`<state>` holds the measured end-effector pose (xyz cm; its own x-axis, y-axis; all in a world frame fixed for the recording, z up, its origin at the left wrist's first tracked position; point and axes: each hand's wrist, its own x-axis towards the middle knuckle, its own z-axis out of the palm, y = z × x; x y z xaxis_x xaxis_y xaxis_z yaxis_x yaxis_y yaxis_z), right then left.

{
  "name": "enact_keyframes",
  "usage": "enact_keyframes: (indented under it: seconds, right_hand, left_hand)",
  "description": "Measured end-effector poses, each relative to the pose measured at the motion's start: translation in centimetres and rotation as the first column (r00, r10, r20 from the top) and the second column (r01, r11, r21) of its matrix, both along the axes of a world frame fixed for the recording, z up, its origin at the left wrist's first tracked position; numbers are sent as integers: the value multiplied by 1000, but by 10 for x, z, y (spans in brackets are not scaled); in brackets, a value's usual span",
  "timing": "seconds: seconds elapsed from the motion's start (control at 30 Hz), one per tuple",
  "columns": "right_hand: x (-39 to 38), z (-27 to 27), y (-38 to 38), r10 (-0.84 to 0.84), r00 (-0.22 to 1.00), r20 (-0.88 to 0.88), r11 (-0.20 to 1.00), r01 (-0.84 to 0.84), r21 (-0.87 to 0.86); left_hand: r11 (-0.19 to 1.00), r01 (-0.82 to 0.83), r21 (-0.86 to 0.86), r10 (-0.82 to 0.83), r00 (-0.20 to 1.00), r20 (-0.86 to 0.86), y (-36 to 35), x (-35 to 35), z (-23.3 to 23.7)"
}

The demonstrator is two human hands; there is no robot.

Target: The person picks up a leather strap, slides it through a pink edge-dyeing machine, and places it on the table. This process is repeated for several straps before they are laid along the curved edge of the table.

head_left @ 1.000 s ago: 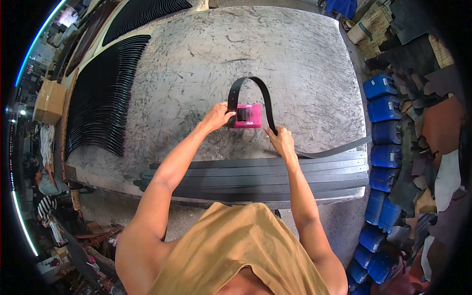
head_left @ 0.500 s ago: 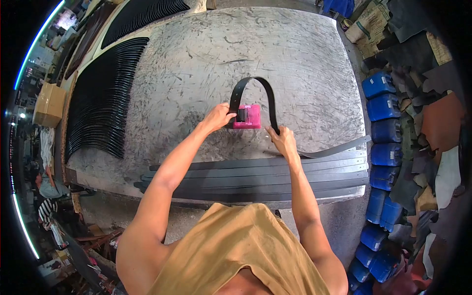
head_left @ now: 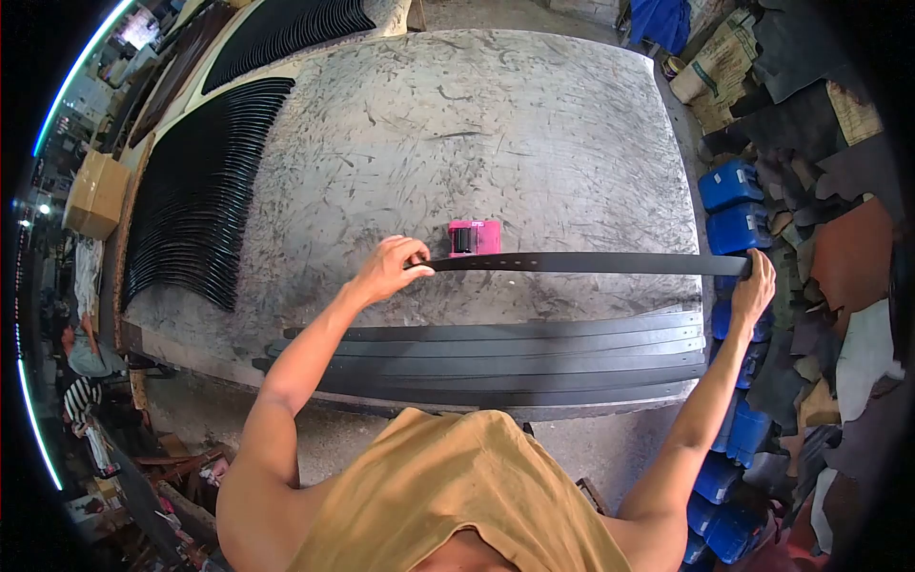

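A black leather belt strap (head_left: 610, 263) with a few holes near its left end is stretched straight between my two hands. My left hand (head_left: 391, 267) pinches the holed end. Out past the table's right edge, my right hand (head_left: 755, 288) grips the strap farther along. Just behind the strap, near its holed end, sits a pink box-like device (head_left: 486, 235) with a black roller-like part on its left side; the strap passes in front of its lower edge. Several flat dark straps (head_left: 515, 357) lie side by side along the table's near edge, below my hands.
The scuffed grey table (head_left: 534, 124) spreads out ahead. Glossy black straps (head_left: 200, 191) lie in rows at the left. Blue plastic jugs (head_left: 732, 184) line the floor on the right, beside leather scraps (head_left: 853, 253). A cardboard box (head_left: 97, 195) stands far left.
The strap was looped upward over the pink device; now it is pulled out straight. My right hand has moved far right, and my left hand has shifted slightly left and nearer me.
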<state>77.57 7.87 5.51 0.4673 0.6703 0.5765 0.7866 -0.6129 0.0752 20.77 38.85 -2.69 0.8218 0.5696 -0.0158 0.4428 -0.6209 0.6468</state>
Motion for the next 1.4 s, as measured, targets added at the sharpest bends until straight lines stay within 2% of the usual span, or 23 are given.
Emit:
enact_keyframes:
  seconds: [0.03, 0.1, 0.17, 0.2, 0.23, 0.27, 0.3, 0.37, 0.4, 0.47, 0.5, 0.57, 0.6, 0.63, 0.67, 0.8, 1.03, 1.1, 1.17, 1.27, 1.3, 1.37, 1.4]
  right_hand:
    - [14, -4, -6, -50, 997, 50, 998, 52, -44]
    - [46, -20, -19, -68, 989, 134, 989, 85, -120]
    - [40, -48, -11, -422, 888, 180, 806, 459, -373]
    - [4, -25, 22, -591, 807, -12, 619, 443, -648]
    - [39, -78, 13, -365, 879, -308, 768, 97, -633]
    - [4, -88, 39, -233, 772, -592, 820, -171, -547]
    - [-53, -93, 71, 65, 650, -757, 861, -420, -287]
    - [-182, -69, 120, 218, 339, -915, 770, -636, -52]
    - [-221, -78, 132, 219, 331, -918, 772, -634, -45]
    - [-273, -102, 145, 550, 270, -791, 587, -798, 136]
    - [-283, -102, 146, 555, 261, -790, 585, -798, 148]
    - [-297, -100, 146, 545, 498, -675, 698, -715, 36]
    - [-304, -103, 145, 614, 539, -576, 719, -683, 127]
    - [-308, -106, 143, 615, 536, -579, 716, -687, 124]
    - [-310, -108, 141, 604, 583, -544, 744, -658, 121]
    - [-315, -111, 132, 561, 664, -494, 800, -589, 117]
    - [-321, -117, 133, 576, 681, -453, 798, -587, 133]
    - [-320, -119, 134, 560, 677, -477, 810, -568, 145]
    - [-319, -121, 137, 560, 674, -483, 811, -565, 151]
    - [-316, -125, 144, 564, 661, -495, 807, -569, 160]
    - [-315, -125, 147, 567, 653, -501, 803, -574, 161]
    - [-310, -125, 152, 562, 628, -538, 793, -594, 135]
    - [-307, -125, 155, 551, 608, -572, 785, -610, 108]
  left_hand:
    - [1000, 1, 1, -1, 1000, 4, -9, 9, 4]
    - [966, -63, -252, 118, 970, 213, -28, 30, 17]
    - [973, -35, -227, 101, 953, 287, -36, 49, 24]
    - [967, -23, -253, 100, 950, 297, -38, 58, 26]
    - [960, -10, -280, 99, 947, 305, -40, 66, 27]
    - [966, 4, -258, 81, 946, 315, -41, 74, 27]
    - [967, 3, -256, 80, 945, 317, -42, 81, 25]
    - [994, 82, -73, -57, 955, 291, -43, 92, 22]
    - [994, 68, -91, -42, 964, 262, -45, 96, 27]
    - [999, 52, 2, -50, 961, 270, -43, 97, 22]
    - [995, 30, 91, -55, 956, 289, -41, 95, 18]
    - [987, 6, 158, -49, 962, 269, -41, 88, 8]
    - [947, -75, 313, -34, 944, 330, -46, 87, 7]
    - [878, -160, 451, -32, 920, 390, -52, 84, 5]
    - [884, -111, 454, -13, 965, 261, -59, 79, 0]
    - [895, -134, 425, 75, 985, 154, -77, 75, -7]
    - [866, -269, 421, 204, 959, 195, -71, 52, -23]
    - [834, -369, 411, 354, 928, 117, -67, 39, -33]
    - [835, -364, 413, 356, 929, 99, -62, 18, -56]
    - [843, -428, 326, 487, 864, -125, -61, -11, -104]
    - [840, -432, 327, 492, 861, -126, -64, -17, -119]
    - [816, -537, 213, 576, 722, -384, -73, -25, -139]
    - [823, -500, 271, 568, 742, -356, -78, -23, -135]
